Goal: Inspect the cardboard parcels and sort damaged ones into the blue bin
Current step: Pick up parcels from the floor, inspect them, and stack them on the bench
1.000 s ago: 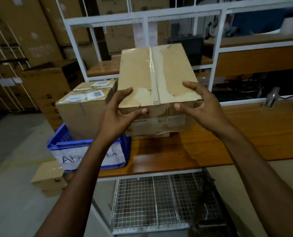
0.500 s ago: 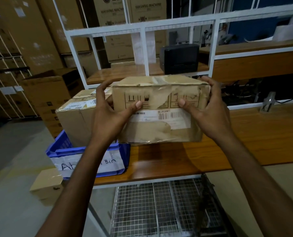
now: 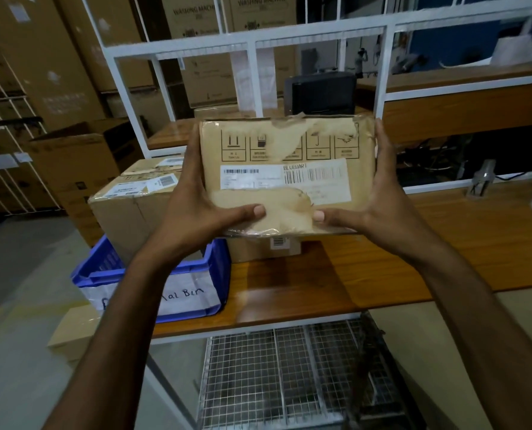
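A wooden desk (image 3: pixel 444 249) ran across the view under a white metal frame (image 3: pixel 320 32), with tall washing-machine cartons (image 3: pixel 196 57) stacked behind it. At the desk's left end stood the blue bin (image 3: pixel 219 268), a handwritten paper label on its front, and a larger parcel (image 3: pixel 128 212) sat inside it, rising well above the rim.

The parcel (image 3: pixel 286 150) was held in the air above the desk, just right of the bin and in front of the frame. Its broad face was turned towards the camera and its long axis ran left to right, roughly level. A row of handling symbols sat the right way up along the top edge. The tan surface looked worn: pale patches showed where the outer layer had peeled, one across the symbols and one along the bottom edge. The tape at the top was wrinkled and the upper right corner was scuffed.

The left hand (image 3: pixel 193 212) held its left end and the right hand (image 3: pixel 385 206) its right end, fingers (image 3: pixel 380 141) clamped round the short sides. Both thumbs (image 3: pixel 246 212) pressed flat on the lower front, tips facing each other but apart.

A white shipping label (image 3: pixel 283 180) with barcodes and the word BLUEDART crossed the middle of the face. Below it a low parcel (image 3: pixel 258 249) lay on the desk.
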